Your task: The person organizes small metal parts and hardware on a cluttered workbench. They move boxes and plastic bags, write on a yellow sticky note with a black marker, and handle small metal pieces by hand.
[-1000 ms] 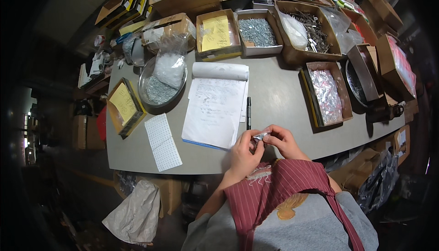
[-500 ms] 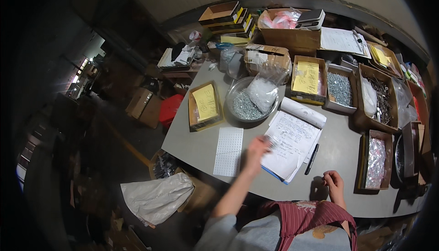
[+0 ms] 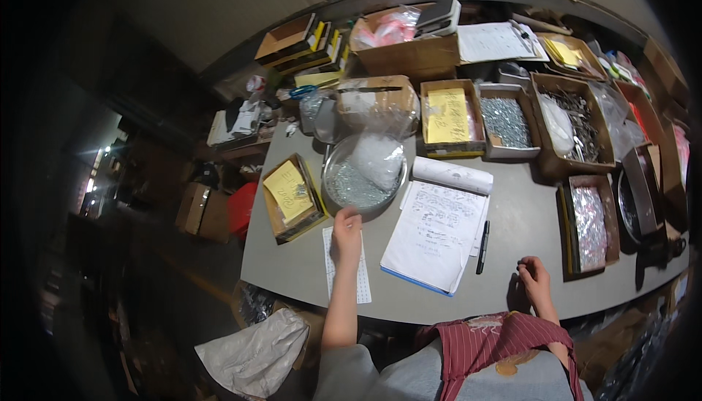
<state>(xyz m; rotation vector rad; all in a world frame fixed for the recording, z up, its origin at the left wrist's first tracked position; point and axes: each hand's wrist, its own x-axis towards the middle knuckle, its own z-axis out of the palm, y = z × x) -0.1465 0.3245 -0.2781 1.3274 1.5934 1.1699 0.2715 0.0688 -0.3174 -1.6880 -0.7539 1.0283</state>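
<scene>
In the head view, the left hand (image 3: 347,231) is hovering beside the metal bowl (image 3: 338,154)'s near rim, fingers bending loosely, any grip unclear; the right hand (image 3: 535,278) is curling at the near right, its hold hidden; a small silvery thing (image 3: 298,190), blurred, is showing over the left box (image 3: 306,227)'s yellow note (image 3: 281,203), seemingly one piece done; many metal bits (image 3: 355,187) are lying in the bowl, apparently left; bare tabletop (image 3: 523,211) is separating notepad (image 3: 431,244) and right-hand box (image 3: 611,233); bowl and left box are crowding the left hand.
</scene>
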